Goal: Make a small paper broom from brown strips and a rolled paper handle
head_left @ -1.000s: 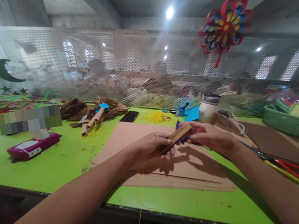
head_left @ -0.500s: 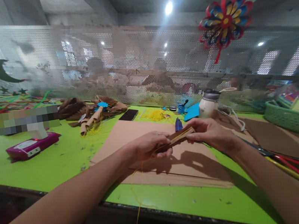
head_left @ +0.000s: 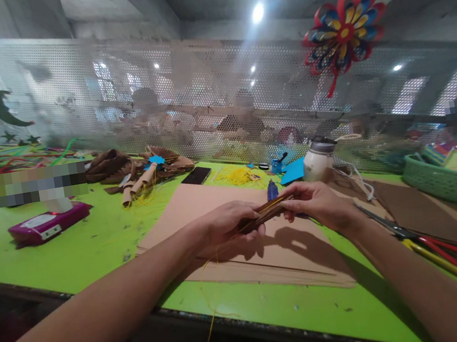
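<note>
A narrow bundle of folded brown paper (head_left: pixel 270 210) is held between both hands, above a stack of light brown paper sheets (head_left: pixel 198 201). My left hand (head_left: pixel 234 220) grips its near left end, thumb on top and fingers beneath. The far right end is pinched between the thumb and fingers of my right hand (head_left: pixel 313 201). Yellow thread (head_left: pixel 212 324) runs along the folded paper and trails from my left hand past the table's front edge. Just behind the bundle stands a small blue bottle (head_left: pixel 272 189).
Scissors (head_left: pixel 454 256) with red and yellow handles lie at the right, near a green basket (head_left: pixel 456 181). Behind are a phone (head_left: pixel 196 176), tangled yellow thread (head_left: pixel 240 176) and a white jar (head_left: pixel 317 164). A purple power strip (head_left: pixel 50 223) sits left. Perforated metal sheeting (head_left: pixel 200 100) borders the back.
The folded paper has turned and closed up, so its pale inner face no longer shows. My right fingers have shifted slightly on its end. My left hand has hardly moved.
</note>
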